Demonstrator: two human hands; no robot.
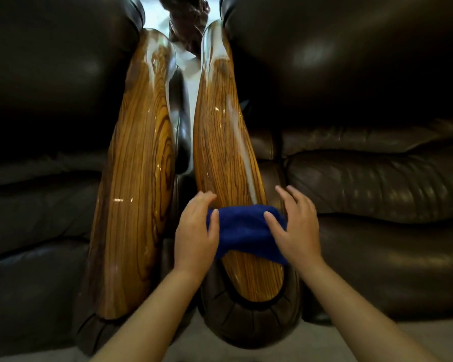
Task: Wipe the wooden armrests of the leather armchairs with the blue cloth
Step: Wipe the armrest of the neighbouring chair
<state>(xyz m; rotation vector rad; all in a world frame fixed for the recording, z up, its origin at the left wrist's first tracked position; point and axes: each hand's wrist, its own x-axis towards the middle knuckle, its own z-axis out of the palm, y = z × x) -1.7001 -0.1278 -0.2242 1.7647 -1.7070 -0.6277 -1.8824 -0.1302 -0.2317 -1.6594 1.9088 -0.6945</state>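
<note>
Blue cloth (246, 233) across glossy wooden armrest (225, 142)

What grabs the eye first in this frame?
A bright blue cloth lies across the near end of the right wooden armrest, with the left hand and right hand at its ends, thumbs on it. The left wooden armrest runs alongside, glossy and striped, and dark leather armchairs flank both.
</note>
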